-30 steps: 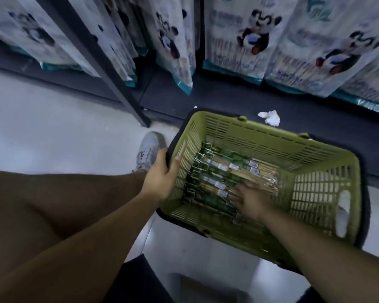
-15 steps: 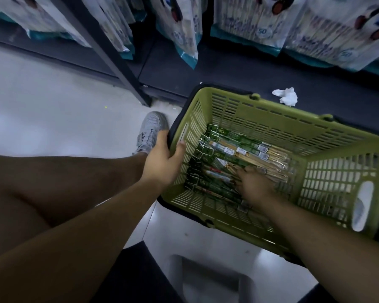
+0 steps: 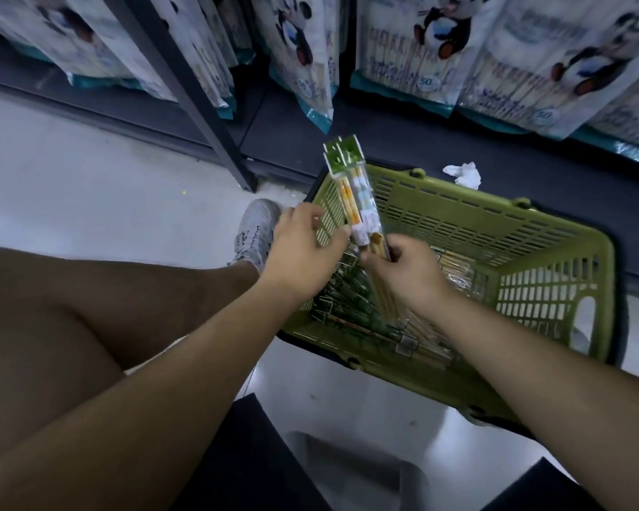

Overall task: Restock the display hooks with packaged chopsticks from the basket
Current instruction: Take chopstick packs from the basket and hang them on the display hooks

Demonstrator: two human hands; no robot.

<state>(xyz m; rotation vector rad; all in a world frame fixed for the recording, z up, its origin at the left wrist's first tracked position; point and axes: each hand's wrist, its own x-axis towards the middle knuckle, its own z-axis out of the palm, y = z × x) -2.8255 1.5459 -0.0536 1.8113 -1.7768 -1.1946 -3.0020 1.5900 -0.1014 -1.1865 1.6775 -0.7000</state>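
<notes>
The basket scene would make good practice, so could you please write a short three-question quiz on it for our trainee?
1. True or false: the right hand holds chopstick packs lifted above the green basket.
2. Which end of the lifted packs points up?
A. the green header cards
B. the bare stick ends
C. neither, they lie flat
3. Fill in: the crumpled white paper lies on the dark shelf base just behind the ____.

Key
1. True; the left hand touches them too.
2. A
3. basket
</notes>
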